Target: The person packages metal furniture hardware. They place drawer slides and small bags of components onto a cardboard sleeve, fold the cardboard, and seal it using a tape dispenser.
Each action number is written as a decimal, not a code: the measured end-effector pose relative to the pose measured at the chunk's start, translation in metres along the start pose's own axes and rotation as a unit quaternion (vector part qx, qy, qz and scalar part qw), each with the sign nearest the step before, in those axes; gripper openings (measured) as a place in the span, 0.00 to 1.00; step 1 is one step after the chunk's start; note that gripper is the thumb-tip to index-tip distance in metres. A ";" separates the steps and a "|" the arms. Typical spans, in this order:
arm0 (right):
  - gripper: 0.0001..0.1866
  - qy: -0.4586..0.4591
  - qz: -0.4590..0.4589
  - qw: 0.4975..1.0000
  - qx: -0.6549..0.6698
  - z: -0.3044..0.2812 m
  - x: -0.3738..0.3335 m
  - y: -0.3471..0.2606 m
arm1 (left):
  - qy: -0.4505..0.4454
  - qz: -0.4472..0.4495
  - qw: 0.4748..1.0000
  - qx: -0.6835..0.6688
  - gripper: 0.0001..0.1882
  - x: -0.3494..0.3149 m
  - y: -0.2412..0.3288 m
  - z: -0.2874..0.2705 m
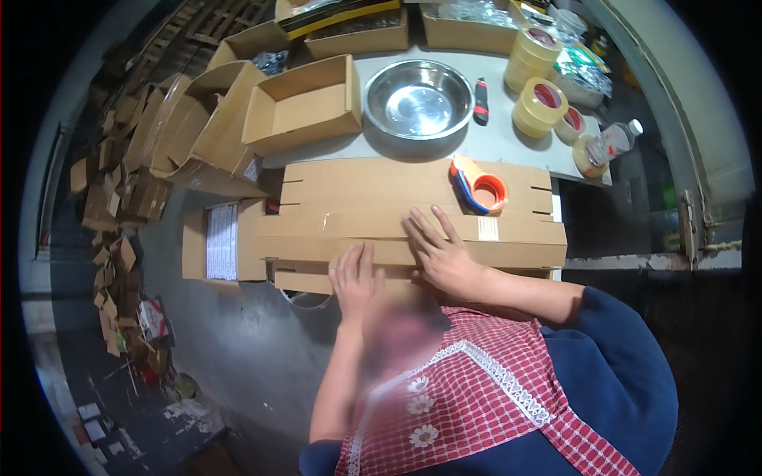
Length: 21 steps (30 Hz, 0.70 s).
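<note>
Apron (pixel 444 397): red/white check, lace trim, flower motifs; worn over dk blue sleeves, nearest cam.
L hand (pixel 355 274): on near part of cardboard, approx. mid-length; fingers extended, fairly close tog., thumb apart; no grip seen, underside can't tell.
R hand (pixel 444 254): R of L hand, w/ gap betw.; palm down, fingers spread fairly wide over a fold line, nothing in grasp seen.
Cardboard (pixel 381 190): long brown piece, creased lengthwise, slots at ends; lies across front of surface, under both hands.
Label (pixel 488 229): sm. white rect. on cardboard, R of R hand.
Open box (pixel 192 252): L of cardboard, w/ white flat items (pixel 222 242) packed side by side.
Tape dispenser (pixel 481 190): orange + blue, on cardboard, beyond R hand.
Surface (pixel 498 147): pale, bare strip visible beyond cardboard.
Carton (pixel 333 83): open-topped, L of basin, near it.
Basin (pixel 421 111): round, shiny metal, beyond cardboard.
Knife (pixel 481 101): red/blk handle, just R of basin.
Tape rolls (pixel 541 111): yellowish, some stacked, R side; bottle (pixel 621 139) w/ white cap near.
Far cartons (pixel 357 38): row at back edge, one w/ clear plastic pcs (pixel 476 12).
Box pile (pixel 111 190): brown, far L, on floor.
</note>
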State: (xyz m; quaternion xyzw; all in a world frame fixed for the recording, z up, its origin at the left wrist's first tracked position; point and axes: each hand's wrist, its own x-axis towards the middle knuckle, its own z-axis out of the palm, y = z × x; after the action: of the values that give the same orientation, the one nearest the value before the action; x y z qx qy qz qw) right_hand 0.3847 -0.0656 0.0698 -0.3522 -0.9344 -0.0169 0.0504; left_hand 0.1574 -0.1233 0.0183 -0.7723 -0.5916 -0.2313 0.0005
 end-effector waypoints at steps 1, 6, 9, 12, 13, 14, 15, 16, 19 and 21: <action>0.39 0.017 -0.001 0.999 -0.050 0.003 -0.003 0.001 | 0.028 -0.008 1.000 0.003 0.34 0.003 -0.010 0.001; 0.19 0.080 0.016 0.991 0.109 -0.017 0.004 0.011 | -0.067 -0.090 0.986 0.123 0.31 0.042 -0.053 -0.020; 0.13 0.090 -0.028 0.992 0.080 -0.011 0.005 0.021 | -0.081 -0.141 0.975 0.151 0.34 0.048 -0.097 -0.027; 0.16 0.097 -0.066 0.991 0.060 -0.017 -0.005 0.023 | -0.046 -0.206 0.962 0.175 0.34 0.033 -0.138 -0.035; 0.18 0.114 -0.086 0.988 0.053 -0.021 -0.008 0.025 | -0.016 -0.259 0.952 0.163 0.34 0.022 -0.147 -0.040; 0.23 0.127 -0.102 0.985 0.051 -0.026 -0.011 0.025 | 0.013 -0.310 0.939 0.150 0.33 0.011 -0.154 -0.045; 0.26 0.085 -0.113 0.986 0.094 -0.031 -0.005 0.026 | 0.016 -0.321 0.935 0.150 0.33 -0.012 -0.167 -0.039; 0.30 0.042 -0.124 0.982 0.137 -0.034 0.005 0.024 | 0.115 -0.378 0.917 0.059 0.32 -0.041 -0.183 -0.025; 0.41 -0.080 -0.033 0.988 0.128 -0.005 0.046 0.014 | 0.225 -0.426 0.858 -0.179 0.27 -0.053 -0.166 -0.019; 0.44 -0.069 -0.065 0.986 0.136 0.015 0.087 0.005 | 0.233 -0.423 0.829 -0.282 0.25 -0.036 -0.136 -0.027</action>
State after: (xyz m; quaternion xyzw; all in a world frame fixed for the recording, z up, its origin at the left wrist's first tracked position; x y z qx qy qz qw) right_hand 0.3218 -0.0041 0.0645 -0.2810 -0.9501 0.1313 0.0322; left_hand 0.0167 -0.1227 -0.0078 -0.3364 -0.7517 -0.5390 -0.1769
